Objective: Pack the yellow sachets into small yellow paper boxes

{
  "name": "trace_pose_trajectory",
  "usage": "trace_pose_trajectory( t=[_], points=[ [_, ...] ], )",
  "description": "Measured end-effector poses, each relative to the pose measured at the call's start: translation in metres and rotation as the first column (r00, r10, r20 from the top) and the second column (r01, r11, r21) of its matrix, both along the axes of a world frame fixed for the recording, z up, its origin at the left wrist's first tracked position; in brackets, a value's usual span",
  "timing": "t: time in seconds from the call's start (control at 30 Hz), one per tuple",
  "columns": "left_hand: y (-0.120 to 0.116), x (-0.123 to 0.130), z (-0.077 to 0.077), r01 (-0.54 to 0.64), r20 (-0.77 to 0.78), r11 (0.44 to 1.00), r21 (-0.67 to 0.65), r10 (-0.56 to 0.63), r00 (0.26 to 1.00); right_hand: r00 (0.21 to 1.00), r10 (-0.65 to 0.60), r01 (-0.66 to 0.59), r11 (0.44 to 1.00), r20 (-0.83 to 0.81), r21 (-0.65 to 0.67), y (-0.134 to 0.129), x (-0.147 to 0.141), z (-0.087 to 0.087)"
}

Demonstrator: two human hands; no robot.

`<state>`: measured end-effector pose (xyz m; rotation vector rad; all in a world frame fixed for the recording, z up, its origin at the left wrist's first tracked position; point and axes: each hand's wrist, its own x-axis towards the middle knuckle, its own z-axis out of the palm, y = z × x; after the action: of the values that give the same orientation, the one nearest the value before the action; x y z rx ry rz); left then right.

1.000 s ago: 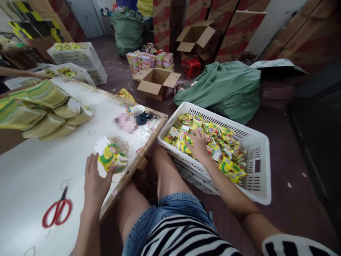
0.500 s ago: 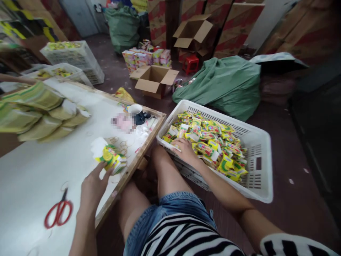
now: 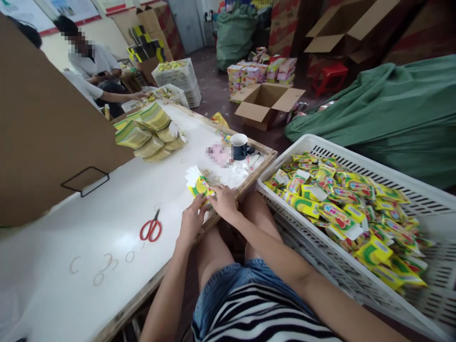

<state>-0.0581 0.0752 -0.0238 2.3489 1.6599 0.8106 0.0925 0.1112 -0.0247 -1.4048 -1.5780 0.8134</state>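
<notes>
White, wood-edged table [image 3: 107, 228] spreads leftward; a white slatted plastic crate [image 3: 356, 165] of yellow-green packets [image 3: 342, 213] sits just beside its right corner, presumably for reach. Left hand [image 3: 192, 219] and right hand [image 3: 224, 202], fingers narrow, meet at a yellow-green card bundle [image 3: 200, 186] inside the near edge, perhaps steadying it; exact grip hidden. Room remains leftward, around red-handled scissors [image 3: 153, 222].

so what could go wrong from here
The packets under the left hand and right hand lie close to the table's wooden edge, so one might slip off.

The scissors lie loose on the table near the left forearm, which could brush them.

The mug stands near the table corner; a knock could tip it. Its contents can't be made out.
</notes>
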Motion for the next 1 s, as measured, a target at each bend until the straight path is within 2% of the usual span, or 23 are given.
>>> trace_pose_trajectory(
  t=[0.13, 0.23, 0.3, 0.37, 0.4, 0.47, 0.5, 0.53, 0.6, 0.67, 0.73, 0.8, 0.87, 1.0],
  points=[
    [-0.004, 0.0, -0.008, 0.024, 0.048, 0.982, 0.186, -0.033, 0.998, 0.995, -0.062, 0.058, 0.997, -0.081, -0.048, 0.001, 0.0, -0.007],
    [-0.018, 0.01, -0.011, 0.031, 0.08, 0.957, 0.288, -0.057, 0.995, 0.98, -0.082, 0.063, 0.992, -0.182, -0.107, -0.004, 0.008, -0.011],
    [-0.033, 0.021, -0.01, 0.106, 0.109, 0.924, 0.367, -0.156, 0.982, 0.967, -0.069, 0.037, 0.99, -0.245, -0.135, -0.012, 0.017, -0.012],
    [-0.047, 0.032, -0.006, 0.178, 0.174, 0.906, 0.383, -0.26, 0.95, 0.942, -0.063, 0.018, 0.99, -0.33, -0.137, -0.025, 0.028, -0.01],
    [-0.053, 0.037, -0.003, 0.166, 0.252, 0.922, 0.351, -0.264, 0.931, 0.92, -0.069, 0.018, 0.991, -0.387, -0.134, -0.033, 0.034, -0.008],
    [-0.06, 0.044, 0.004, 0.039, 0.521, 0.978, 0.204, -0.142, 0.842, 0.841, -0.094, 0.024, 0.99, -0.533, -0.137, -0.051, 0.045, -0.003],
    [-0.062, 0.046, 0.008, -0.02, 0.665, 0.996, 0.085, -0.042, 0.745, 0.801, -0.101, 0.015, 0.989, -0.59, -0.15, -0.06, 0.049, -0.001],
    [-0.062, 0.048, 0.012, -0.031, 0.78, 0.998, -0.05, 0.059, 0.624, 0.766, -0.103, -0.007, 0.986, -0.634, -0.168, -0.069, 0.052, 0.002],
    [-0.06, 0.05, 0.018, 0.112, 0.889, 0.954, -0.278, 0.212, 0.405, 0.728, -0.098, -0.064, 0.976, -0.679, -0.21, -0.082, 0.055, 0.007],
    [-0.058, 0.054, 0.024, 0.326, 0.91, 0.865, -0.381, 0.286, 0.301, 0.707, -0.088, -0.122, 0.962, -0.702, -0.244, -0.091, 0.056, 0.012],
    [-0.058, 0.058, 0.028, 0.457, 0.915, 0.796, -0.397, 0.306, 0.263, 0.701, -0.074, -0.162, 0.952, -0.71, -0.259, -0.095, 0.057, 0.016],
    [-0.06, 0.063, 0.031, 0.492, 0.921, 0.78, -0.386, 0.296, 0.253, 0.704, -0.058, -0.181, 0.949, -0.708, -0.259, -0.098, 0.059, 0.02],
    [-0.062, 0.066, 0.03, 0.469, 0.924, 0.799, -0.376, 0.282, 0.258, 0.72, -0.056, -0.17, 0.952, -0.692, -0.254, -0.099, 0.062, 0.024],
    [-0.063, 0.068, 0.022, 0.336, 0.903, 0.852, -0.402, 0.308, 0.299, 0.774, -0.045, -0.172, 0.945, -0.631, -0.277, -0.104, 0.066, 0.027]
  ],
)
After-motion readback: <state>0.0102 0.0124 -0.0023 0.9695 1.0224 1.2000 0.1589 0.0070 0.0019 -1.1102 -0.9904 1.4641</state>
